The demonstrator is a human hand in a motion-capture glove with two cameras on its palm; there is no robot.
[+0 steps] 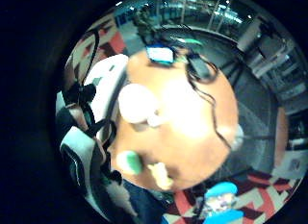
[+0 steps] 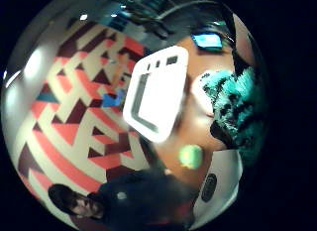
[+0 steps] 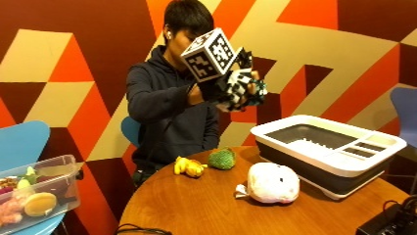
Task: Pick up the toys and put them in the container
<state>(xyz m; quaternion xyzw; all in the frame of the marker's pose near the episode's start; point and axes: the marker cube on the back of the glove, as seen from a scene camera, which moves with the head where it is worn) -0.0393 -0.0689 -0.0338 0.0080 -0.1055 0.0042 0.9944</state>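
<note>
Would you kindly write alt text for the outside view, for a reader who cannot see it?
A seated person's black-gloved right hand holds a black-and-white patterned plush toy raised above a round wooden table. On the table sit a white-and-grey plastic container, a white plush toy, a green plush toy and a yellow plush toy.

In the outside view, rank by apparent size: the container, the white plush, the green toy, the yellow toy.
1. Container, by far the largest.
2. White plush.
3-4. Green toy and yellow toy: they look about alike, so no ranking. The plush lies nearer the camera, which may enlarge it somewhat.
</note>
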